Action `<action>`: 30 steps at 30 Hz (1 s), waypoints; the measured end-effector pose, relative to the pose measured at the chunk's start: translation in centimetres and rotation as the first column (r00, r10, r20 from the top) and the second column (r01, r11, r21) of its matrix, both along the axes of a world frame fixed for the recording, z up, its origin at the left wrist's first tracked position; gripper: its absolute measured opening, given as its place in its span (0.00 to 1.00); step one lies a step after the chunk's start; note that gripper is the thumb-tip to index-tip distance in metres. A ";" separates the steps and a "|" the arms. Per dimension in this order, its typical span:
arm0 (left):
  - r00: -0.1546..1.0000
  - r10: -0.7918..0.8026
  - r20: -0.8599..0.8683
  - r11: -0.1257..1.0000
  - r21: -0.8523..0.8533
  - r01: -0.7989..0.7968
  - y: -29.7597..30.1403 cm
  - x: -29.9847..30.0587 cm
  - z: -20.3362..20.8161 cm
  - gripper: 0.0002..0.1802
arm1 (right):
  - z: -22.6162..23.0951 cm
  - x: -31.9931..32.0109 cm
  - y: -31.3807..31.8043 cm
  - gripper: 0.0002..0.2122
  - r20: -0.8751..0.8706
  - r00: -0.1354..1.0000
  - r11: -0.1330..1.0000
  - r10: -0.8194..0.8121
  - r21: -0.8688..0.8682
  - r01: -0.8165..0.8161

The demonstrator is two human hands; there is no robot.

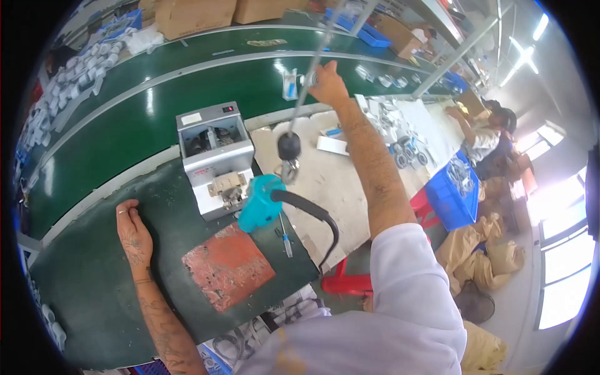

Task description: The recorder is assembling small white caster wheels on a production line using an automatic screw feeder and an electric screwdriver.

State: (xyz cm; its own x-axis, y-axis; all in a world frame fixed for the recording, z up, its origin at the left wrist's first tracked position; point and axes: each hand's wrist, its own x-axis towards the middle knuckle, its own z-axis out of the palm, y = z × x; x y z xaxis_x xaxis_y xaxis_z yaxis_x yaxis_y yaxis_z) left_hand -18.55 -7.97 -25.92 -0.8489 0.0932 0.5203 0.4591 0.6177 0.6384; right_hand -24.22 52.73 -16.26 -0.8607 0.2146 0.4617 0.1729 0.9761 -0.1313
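Note:
My left hand [134, 235] rests on the dark green mat [112, 294], fingers loosely bent and nothing visible in them. Stretched far forward over the green conveyor [219, 84], my right hand [329, 85] is closed on a small white part [308, 80], partly hidden by the fingers. Just left of it lies a clear packet [289, 87] with something blue inside. Between my arms a teal electric screwdriver [260, 203] hangs from a cord, in front of a grey screw feeder [215, 156]. A worn red pad [228, 267] lies on the mat nearer to me.
A small hand tool [286, 239] lies beside the pad. White and grey parts [400, 134] are piled right of my forearm, near a blue crate [453, 194] and a red stool [347, 282]. White parts [69, 87] heap up at far left. Another person [490, 128] sits at far right.

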 end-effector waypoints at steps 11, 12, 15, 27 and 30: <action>0.999 0.005 0.043 0.999 0.044 -0.007 -0.6 -0.8 -1.3 0.10 | 4.3 23.1 14.7 0.33 -0.320 0.850 0.892 -0.418 -0.320 0.318; 0.999 0.005 0.046 0.999 0.033 -0.007 -0.7 -0.8 -1.3 0.10 | 4.3 25.2 15.2 0.34 -0.251 0.828 0.842 -0.502 -0.359 0.402; 0.999 -0.011 0.048 1.000 0.030 0.009 -0.3 -0.9 -1.5 0.10 | 2.7 31.0 18.3 0.35 -0.124 0.819 0.795 -0.560 -0.357 0.490; 0.998 -0.019 0.057 0.997 0.071 0.015 -0.4 -0.3 -1.6 0.12 | -1.5 33.2 16.3 0.36 -0.048 0.750 0.740 -0.660 -0.218 0.637; 0.990 -0.049 0.133 0.993 0.115 0.033 -1.0 -0.9 -2.3 0.12 | -0.7 32.9 15.6 0.36 0.009 0.752 0.738 -0.659 -0.188 0.649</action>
State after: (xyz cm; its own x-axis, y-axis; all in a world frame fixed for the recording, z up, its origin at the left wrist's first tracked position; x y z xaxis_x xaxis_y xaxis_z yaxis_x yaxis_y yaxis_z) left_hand -19.41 -8.96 -28.18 -0.9087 0.0767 0.4103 0.3874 0.5208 0.7607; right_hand 8.64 68.35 -16.94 -0.4539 0.7933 0.4057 0.7477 0.5868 -0.3110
